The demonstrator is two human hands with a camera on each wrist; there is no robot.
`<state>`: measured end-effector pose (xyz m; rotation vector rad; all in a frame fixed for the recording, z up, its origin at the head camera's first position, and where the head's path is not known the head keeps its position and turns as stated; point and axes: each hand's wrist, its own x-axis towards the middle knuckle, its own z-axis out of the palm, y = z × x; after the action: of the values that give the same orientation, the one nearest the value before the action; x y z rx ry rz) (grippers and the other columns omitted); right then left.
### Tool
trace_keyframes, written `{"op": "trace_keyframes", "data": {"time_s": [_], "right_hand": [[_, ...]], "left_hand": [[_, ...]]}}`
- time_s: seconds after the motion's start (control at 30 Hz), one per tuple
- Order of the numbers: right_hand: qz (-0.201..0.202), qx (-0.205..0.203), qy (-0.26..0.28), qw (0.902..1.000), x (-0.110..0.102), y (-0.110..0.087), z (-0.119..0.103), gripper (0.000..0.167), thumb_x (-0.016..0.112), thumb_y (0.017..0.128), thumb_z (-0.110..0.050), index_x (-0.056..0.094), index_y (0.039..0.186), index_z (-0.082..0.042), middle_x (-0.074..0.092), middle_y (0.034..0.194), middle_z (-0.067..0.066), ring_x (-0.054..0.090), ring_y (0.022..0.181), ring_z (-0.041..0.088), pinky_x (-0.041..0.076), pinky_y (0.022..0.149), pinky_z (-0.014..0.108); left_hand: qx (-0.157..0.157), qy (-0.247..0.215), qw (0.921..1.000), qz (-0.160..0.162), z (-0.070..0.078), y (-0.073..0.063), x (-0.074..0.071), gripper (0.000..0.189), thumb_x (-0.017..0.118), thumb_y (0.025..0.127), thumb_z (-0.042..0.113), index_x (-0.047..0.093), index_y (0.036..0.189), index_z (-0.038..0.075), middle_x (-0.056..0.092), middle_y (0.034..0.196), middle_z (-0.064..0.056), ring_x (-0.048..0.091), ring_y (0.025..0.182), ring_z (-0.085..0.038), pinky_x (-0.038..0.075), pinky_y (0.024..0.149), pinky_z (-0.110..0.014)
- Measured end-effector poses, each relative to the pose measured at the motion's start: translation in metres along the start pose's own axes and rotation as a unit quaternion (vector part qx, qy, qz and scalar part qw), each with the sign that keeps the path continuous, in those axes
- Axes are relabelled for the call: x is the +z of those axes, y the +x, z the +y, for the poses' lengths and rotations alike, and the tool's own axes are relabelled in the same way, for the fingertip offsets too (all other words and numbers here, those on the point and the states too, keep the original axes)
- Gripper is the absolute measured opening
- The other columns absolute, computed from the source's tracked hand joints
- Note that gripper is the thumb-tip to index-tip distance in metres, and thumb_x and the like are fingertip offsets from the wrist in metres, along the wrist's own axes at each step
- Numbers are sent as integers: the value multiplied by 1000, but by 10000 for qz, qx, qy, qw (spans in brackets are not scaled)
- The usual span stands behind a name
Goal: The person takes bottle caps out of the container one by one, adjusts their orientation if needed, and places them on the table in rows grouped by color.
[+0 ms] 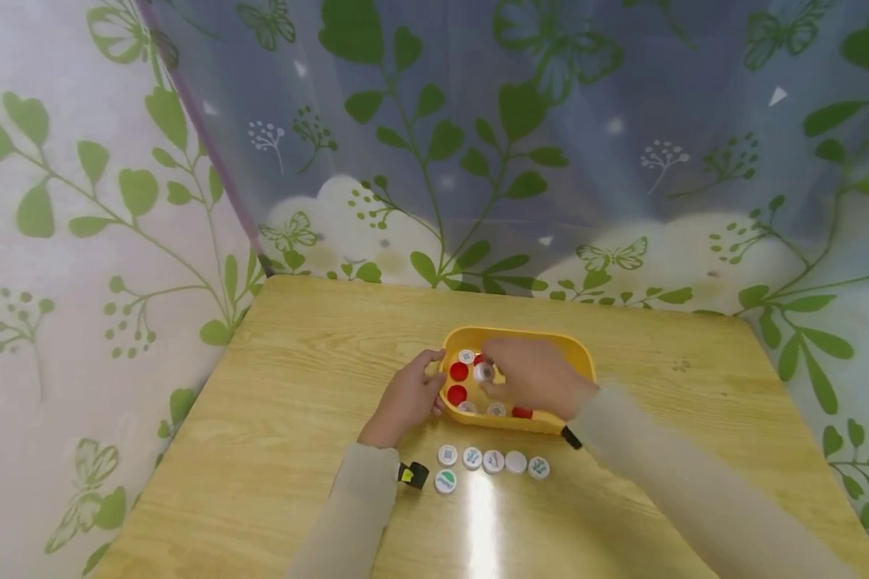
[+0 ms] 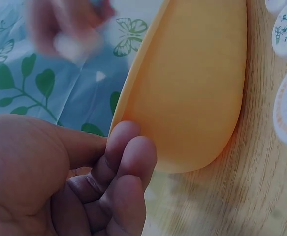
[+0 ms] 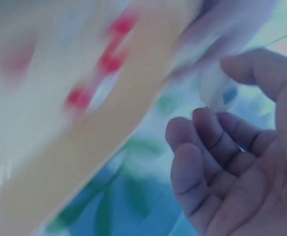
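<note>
A yellow plastic tray [image 1: 579, 354] lies on the table with red caps [image 1: 459, 371] and white caps [image 1: 496, 410] in it. My left hand [image 1: 409, 394] grips its left end, thumb and fingertips pinching the rim [image 2: 128, 83]. Over the tray, my right hand [image 1: 532, 374] holds a white round cap [image 3: 217, 88] between thumb and fingertips; the right wrist view is blurred. That hand hides part of the tray's inside. In front of the tray, printed white caps [image 1: 472, 458] sit in a row, and one with a green mark [image 1: 445, 482] lies just below the row's left end.
The wooden table [image 1: 319, 346] reaches back to a curtain [image 1: 434, 161] printed with leaves and butterflies. A similar pale curtain [image 1: 80, 265] hangs at the left. Dark straps with small devices sit on both wrists, the left one [image 1: 413, 474] close to the caps.
</note>
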<state>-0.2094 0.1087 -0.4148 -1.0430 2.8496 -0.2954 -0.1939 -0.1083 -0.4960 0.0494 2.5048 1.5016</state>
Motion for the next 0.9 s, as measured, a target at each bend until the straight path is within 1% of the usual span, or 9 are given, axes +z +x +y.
{"op": "trace_keyframes", "data": {"time_s": [0.07, 0.13, 0.23, 0.3, 0.4, 0.53, 0.7, 0.77, 0.9], "right_hand": [[275, -368, 185, 9988, 5, -28, -25, 16, 76, 92, -29, 66, 95, -17, 63, 86, -8, 56, 71, 7, 50, 62, 23], [308, -637, 199, 9973, 17, -53, -46, 16, 79, 90, -28, 68, 95, -17, 63, 87, -8, 54, 71, 5, 49, 61, 21], [126, -671, -71, 9976, 43, -82, -65, 20, 82, 86, -30, 66, 87, -18, 57, 80, -9, 47, 66, 4, 44, 54, 21], [-8, -579, -218, 9981, 59, -92, -72, 22, 82, 86, -29, 64, 82, -17, 54, 75, -9, 44, 63, 5, 40, 52, 23], [-113, -330, -230, 9991, 81, -97, -74, 21, 79, 87, -30, 64, 78, -18, 52, 73, -9, 43, 62, 7, 39, 53, 25], [-132, -78, -127, 9998, 98, -97, -70, 15, 77, 88, -25, 72, 78, -17, 57, 75, -8, 47, 63, 8, 43, 56, 26], [-100, 66, -115, 9999, 106, -96, -66, 5, 80, 87, -18, 77, 85, -15, 62, 77, -7, 53, 66, 7, 50, 60, 27], [-54, 150, 4, 9999, 107, -95, -65, 5, 80, 89, -18, 76, 88, -14, 63, 76, -7, 53, 66, 6, 51, 61, 27], [114, 268, 143, 9995, 108, -93, -67, 9, 77, 93, -18, 70, 90, -13, 61, 73, -6, 50, 63, 7, 49, 58, 27]], "left_hand": [[12, 48, 10000, 19, 0, -1, 0, 45, 54, 109, 20, 48, 153, 18, 67, 73, -6, 69, 69, -31, 57, 63, -32], [-9, 78, 10000, 13, 1, -1, 0, 45, 54, 109, 21, 48, 153, 18, 67, 74, -6, 69, 70, -31, 56, 63, -31], [-85, 133, 9999, 2, 3, -1, 2, 46, 54, 109, 22, 47, 154, 20, 66, 76, -6, 69, 71, -31, 56, 64, -30], [-143, 179, 9997, 25, 4, -1, 3, 46, 55, 109, 22, 47, 154, 21, 66, 77, -6, 69, 71, -30, 56, 64, -29], [-197, 233, 9995, 61, 5, -2, 4, 47, 56, 109, 22, 47, 155, 22, 66, 77, -6, 68, 72, -29, 56, 64, -29], [-230, 246, 9994, 48, 5, -3, 5, 48, 56, 108, 22, 46, 155, 21, 66, 78, -5, 68, 72, -28, 55, 65, -29], [-206, 231, 9995, 31, 6, -6, 5, 48, 55, 109, 22, 46, 156, 21, 66, 79, -5, 68, 72, -29, 56, 65, -31], [-211, 196, 9996, 40, 6, -6, 4, 48, 55, 109, 22, 46, 156, 21, 66, 79, -5, 68, 72, -29, 56, 65, -31], [-241, 162, 9996, 64, 5, -5, 4, 48, 56, 108, 23, 46, 155, 22, 66, 79, -5, 68, 72, -29, 55, 65, -30]]}}
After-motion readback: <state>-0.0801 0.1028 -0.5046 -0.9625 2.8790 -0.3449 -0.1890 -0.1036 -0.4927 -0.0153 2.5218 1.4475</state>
